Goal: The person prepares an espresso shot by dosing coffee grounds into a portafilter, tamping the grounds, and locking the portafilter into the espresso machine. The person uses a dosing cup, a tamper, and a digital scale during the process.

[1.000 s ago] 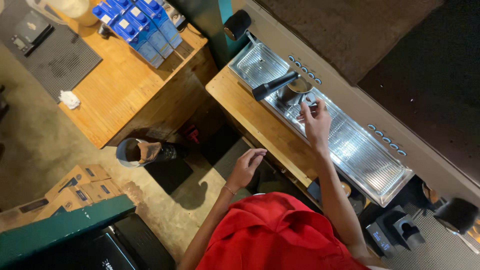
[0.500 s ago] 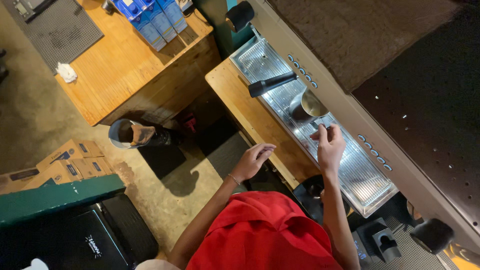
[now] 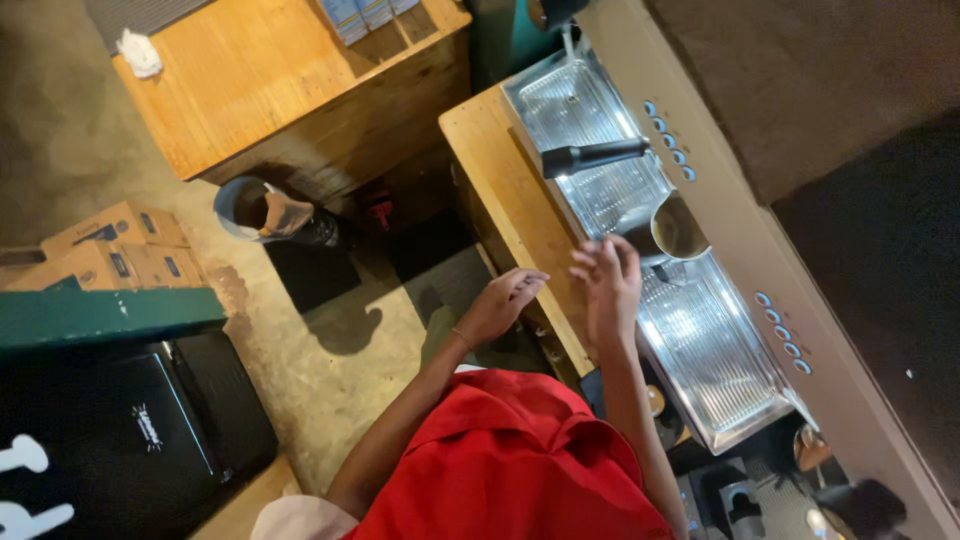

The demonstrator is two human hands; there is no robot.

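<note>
My right hand [image 3: 606,285] hovers over the near edge of the espresso machine's steel drip tray [image 3: 715,350], fingers spread and holding nothing. A metal milk pitcher [image 3: 678,228] stands on the tray just beyond its fingertips, not touched. A black portafilter handle [image 3: 592,156] sticks out over the tray further along. My left hand [image 3: 505,298] hangs with loosely curled, parted fingers at the edge of the wooden counter [image 3: 500,170], close beside the right hand and empty. I wear a red shirt [image 3: 510,465].
A wooden table [image 3: 260,90] with a crumpled white tissue [image 3: 138,52] and blue boxes stands across the aisle. On the concrete floor are a bin [image 3: 250,208], cardboard boxes [image 3: 105,245] and a black case [image 3: 130,440]. Blue buttons [image 3: 785,330] line the machine's front.
My right hand has drawn back from the pitcher toward the counter edge. The left hand has risen up beside it. The view has shifted along the machine.
</note>
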